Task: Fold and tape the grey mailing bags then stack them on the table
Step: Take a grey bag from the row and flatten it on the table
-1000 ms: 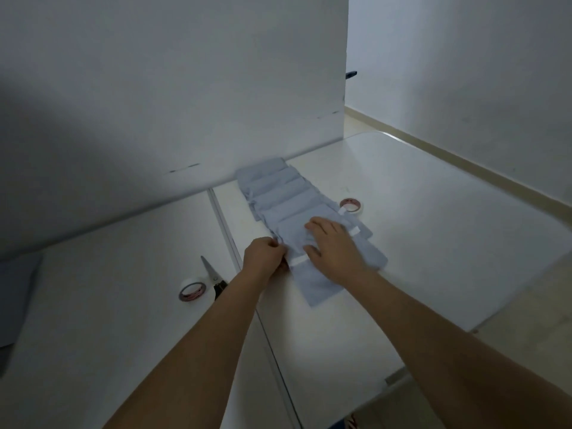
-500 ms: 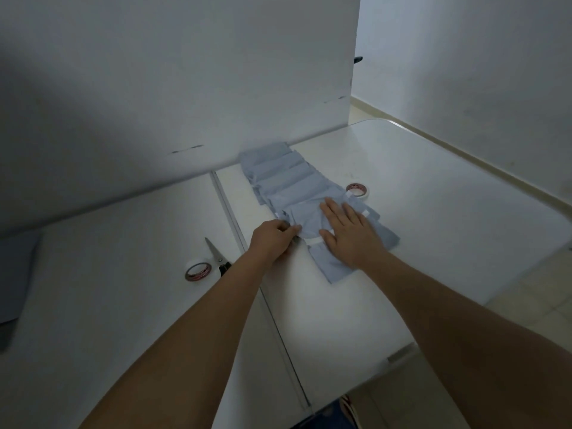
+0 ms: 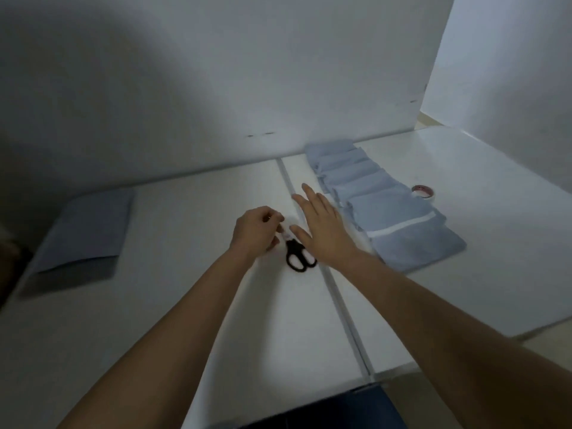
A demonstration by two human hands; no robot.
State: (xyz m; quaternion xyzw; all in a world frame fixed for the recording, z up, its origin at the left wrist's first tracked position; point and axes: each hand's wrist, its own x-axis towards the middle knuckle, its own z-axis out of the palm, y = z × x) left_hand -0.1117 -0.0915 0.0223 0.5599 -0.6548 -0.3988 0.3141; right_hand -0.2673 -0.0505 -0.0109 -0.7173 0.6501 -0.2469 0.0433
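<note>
A row of several folded grey mailing bags [image 3: 365,187] overlaps from the back wall toward me; the nearest bag [image 3: 414,239] carries a white tape strip. Unfolded grey bags [image 3: 86,230] lie flat at the far left. My left hand [image 3: 257,233] is curled over a tape roll [image 3: 286,232], which shows only as a white sliver at my fingertips. Just right of it, my right hand [image 3: 322,224] hovers open, fingers spread, over the blades of black-handled scissors [image 3: 298,258]. Neither hand touches a bag.
A second tape roll [image 3: 424,191] lies right of the folded row. Two white tables [image 3: 185,305] meet at a seam running toward me between my arms. A white wall stands close behind; the right table's front edge drops to the floor.
Both hands have left the taped bag and moved left to the scissors and tape roll. My view has swung left, bringing the flat bags into sight.
</note>
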